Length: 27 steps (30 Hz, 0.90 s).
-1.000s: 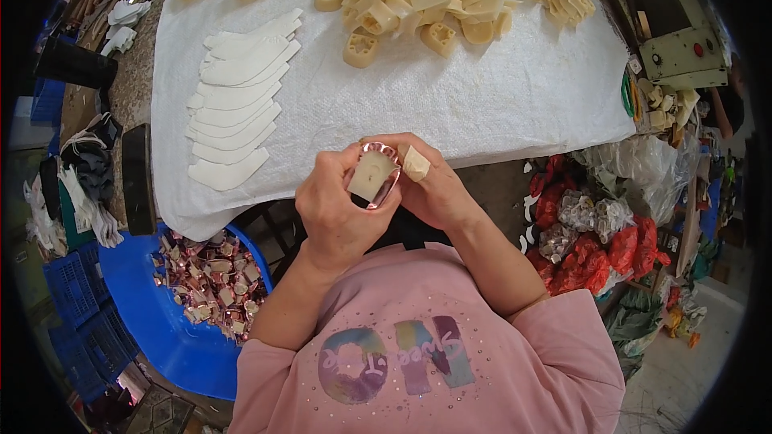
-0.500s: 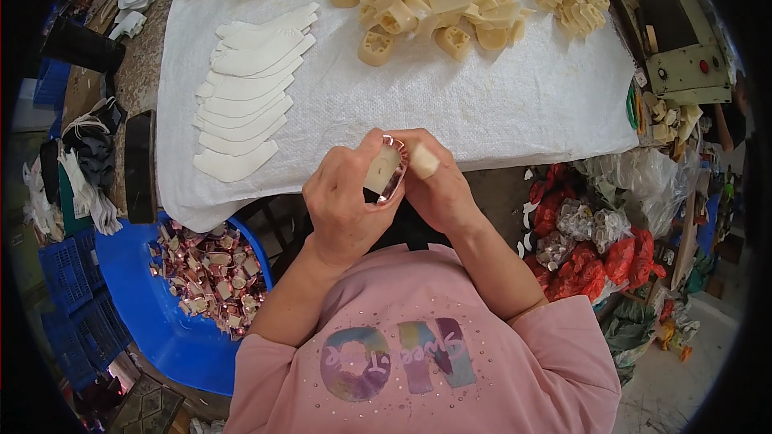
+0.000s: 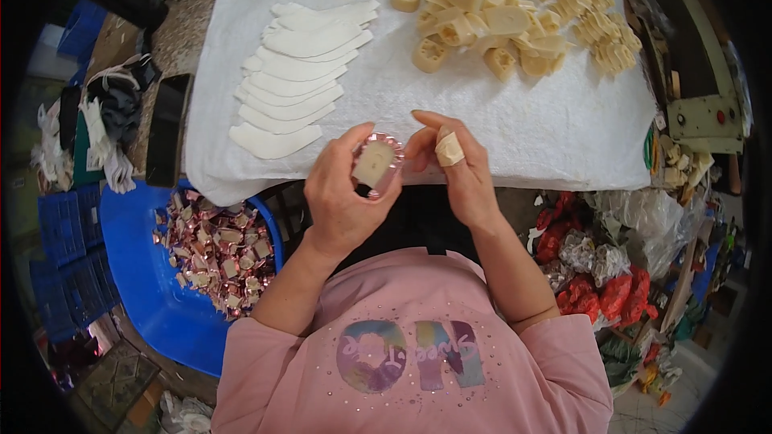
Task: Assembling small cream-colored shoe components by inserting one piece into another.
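My left hand (image 3: 344,185) grips a shoe heel (image 3: 374,163) in front of my body, just off the table's near edge. Its beige flat face shows, with shiny pink covering pleated around the rim; the fingers hide its sides. My right hand (image 3: 460,165) is just to the right, its fingers apart and partly bent, with the fingertips close to the pleated rim; whether they touch it I cannot tell. Pale tape (image 3: 449,149) wraps one digit of that hand. Bare beige heels (image 3: 482,24) lie piled on the white-covered table (image 3: 402,104) beyond my hands.
White curved strips (image 3: 293,76) overlap in a row at the table's left. A blue tub (image 3: 153,305) holds many pink-covered heels (image 3: 229,253) at lower left. A black rectangular object (image 3: 169,128) stands beside the table. Red plastic bags (image 3: 599,293) are heaped at right.
My right hand has loosened from the heel and shifted right, its fingers spreading. The heel stays in my left hand, turned slightly. The view has swung a little left.
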Available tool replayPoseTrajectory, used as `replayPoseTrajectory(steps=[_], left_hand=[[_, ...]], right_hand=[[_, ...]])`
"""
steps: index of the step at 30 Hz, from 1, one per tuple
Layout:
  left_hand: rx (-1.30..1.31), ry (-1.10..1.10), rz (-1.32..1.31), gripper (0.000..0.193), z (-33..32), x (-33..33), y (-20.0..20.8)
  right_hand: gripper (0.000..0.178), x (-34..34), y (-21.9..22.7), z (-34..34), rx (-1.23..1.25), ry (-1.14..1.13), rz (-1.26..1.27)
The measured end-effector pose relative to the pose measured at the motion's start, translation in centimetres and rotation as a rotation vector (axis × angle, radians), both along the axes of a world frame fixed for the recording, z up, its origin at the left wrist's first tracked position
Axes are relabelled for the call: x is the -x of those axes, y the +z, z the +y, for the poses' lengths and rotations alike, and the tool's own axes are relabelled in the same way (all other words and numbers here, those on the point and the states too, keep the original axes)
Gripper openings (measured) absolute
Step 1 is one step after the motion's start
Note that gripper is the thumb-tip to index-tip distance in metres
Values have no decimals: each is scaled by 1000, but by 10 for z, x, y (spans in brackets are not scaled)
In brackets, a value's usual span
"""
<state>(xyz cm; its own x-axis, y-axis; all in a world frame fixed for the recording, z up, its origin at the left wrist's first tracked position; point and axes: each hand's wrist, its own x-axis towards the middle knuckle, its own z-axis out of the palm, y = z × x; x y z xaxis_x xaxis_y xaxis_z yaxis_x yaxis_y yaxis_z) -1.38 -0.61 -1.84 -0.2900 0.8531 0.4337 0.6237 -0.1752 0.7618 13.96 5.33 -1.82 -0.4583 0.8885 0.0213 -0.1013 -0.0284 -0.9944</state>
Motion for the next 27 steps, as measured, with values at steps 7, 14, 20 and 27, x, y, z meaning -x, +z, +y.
replayPoseTrajectory(steps=[7, 14, 20, 27], left_hand=[[86, 394, 251, 41, -55, 87, -15], [383, 898, 465, 47, -141, 161, -48], [196, 734, 321, 40, -114, 157, -30], [33, 228, 111, 31, -21, 122, 16]], right_hand=[[25, 32, 1, 22, -505, -33, -362], [31, 71, 1, 18, -790, 102, -468], [33, 113, 4, 2, -936, 159, -552], [30, 130, -15, -12, -1067, 126, -739]])
